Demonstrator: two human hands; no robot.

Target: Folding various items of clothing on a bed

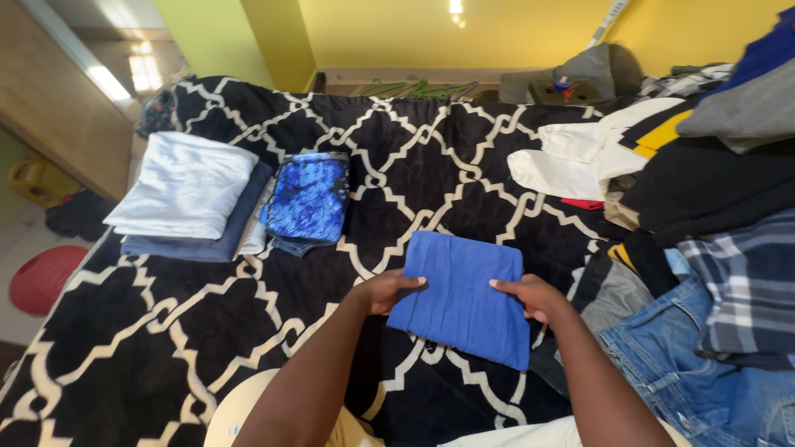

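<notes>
- Folded blue cloth point(462, 298) flat on the black-and-white patterned bed point(166, 331), near its front edge.
- Left hand point(389, 290) pinching the cloth's left edge; right hand point(534, 296) pinching its right edge.
- Left of the cloth: white folded stack point(186, 186), blue patterned bundle point(308, 199).
- Right of the cloth, close by: heaped clothes, jeans point(696, 372), white garment point(580, 157).

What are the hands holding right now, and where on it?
Both hands rest on a folded blue cloth lying on the bed: left hand at its left edge, right hand at its right edge. Whether they grip it cannot be told.
</notes>
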